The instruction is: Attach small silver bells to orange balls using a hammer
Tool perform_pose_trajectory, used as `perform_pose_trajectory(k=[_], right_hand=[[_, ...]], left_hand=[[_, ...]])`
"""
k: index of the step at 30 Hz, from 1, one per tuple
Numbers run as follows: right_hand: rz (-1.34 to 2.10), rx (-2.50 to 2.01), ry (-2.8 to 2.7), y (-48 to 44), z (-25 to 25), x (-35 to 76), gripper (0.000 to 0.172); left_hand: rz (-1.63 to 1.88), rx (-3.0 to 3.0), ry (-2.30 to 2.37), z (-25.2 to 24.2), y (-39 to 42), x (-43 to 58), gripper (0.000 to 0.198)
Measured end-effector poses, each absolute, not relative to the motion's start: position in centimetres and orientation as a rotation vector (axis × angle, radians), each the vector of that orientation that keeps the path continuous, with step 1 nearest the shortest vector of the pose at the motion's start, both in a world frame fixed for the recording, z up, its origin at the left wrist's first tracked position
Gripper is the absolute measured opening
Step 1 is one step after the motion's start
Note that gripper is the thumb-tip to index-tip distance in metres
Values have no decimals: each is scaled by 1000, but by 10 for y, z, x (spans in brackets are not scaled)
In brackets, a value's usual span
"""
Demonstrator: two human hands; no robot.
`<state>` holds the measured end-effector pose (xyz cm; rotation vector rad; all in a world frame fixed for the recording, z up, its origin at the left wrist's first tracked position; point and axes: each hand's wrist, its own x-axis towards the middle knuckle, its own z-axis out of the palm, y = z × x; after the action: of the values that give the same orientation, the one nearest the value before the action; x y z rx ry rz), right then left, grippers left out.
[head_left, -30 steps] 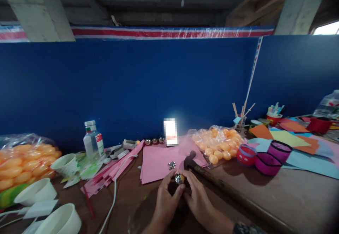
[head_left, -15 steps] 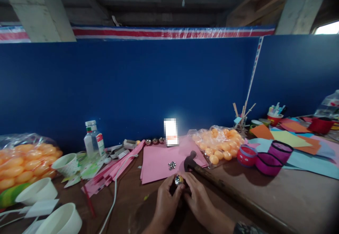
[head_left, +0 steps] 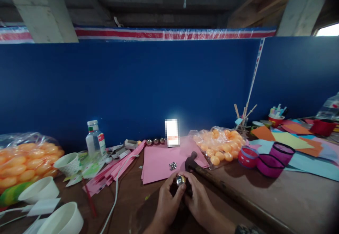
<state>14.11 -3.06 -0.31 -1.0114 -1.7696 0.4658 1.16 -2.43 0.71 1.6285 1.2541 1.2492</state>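
Note:
Between the fingertips of both hands is a shiny silver ball (head_left: 180,180), with a yellowish tint on its right side. My left hand (head_left: 168,203) grips it from the left, thumb pressed up against its near side. My right hand (head_left: 199,198) closes round it from the right, fingers curled; its exact contact is partly hidden. Just beyond the fingers, a cluster of tiny silver balls (head_left: 173,165) lies on the pink paper (head_left: 156,163). A claw hammer (head_left: 212,181) lies beside my right hand, its head on the paper's edge.
Several larger silver balls (head_left: 155,141) line the back, next to a blurred-out bright object (head_left: 172,132). Bags of orange balls lie right (head_left: 219,145) and left (head_left: 26,159). Purple fabric cups (head_left: 270,165) stand right. A white cable (head_left: 116,188), white bowls (head_left: 63,220) and a bottle (head_left: 94,140) occupy the left.
The silver ball has turned a little in my fingers: less of its yellow side shows. Both hands stay in about the same place, and the view has shifted slightly.

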Motion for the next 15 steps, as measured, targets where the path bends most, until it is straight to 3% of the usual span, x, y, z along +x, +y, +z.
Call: perform_pose_trajectory(k=[6, 15], right_hand=[[448, -1062, -1738, -31, 0, 142, 36], [350, -1128, -1854, -27, -15, 146, 45]], left_hand=[[1225, 1593, 1131, 7, -24, 10, 38], [1225, 1615, 1076, 5, -23, 11, 41]])
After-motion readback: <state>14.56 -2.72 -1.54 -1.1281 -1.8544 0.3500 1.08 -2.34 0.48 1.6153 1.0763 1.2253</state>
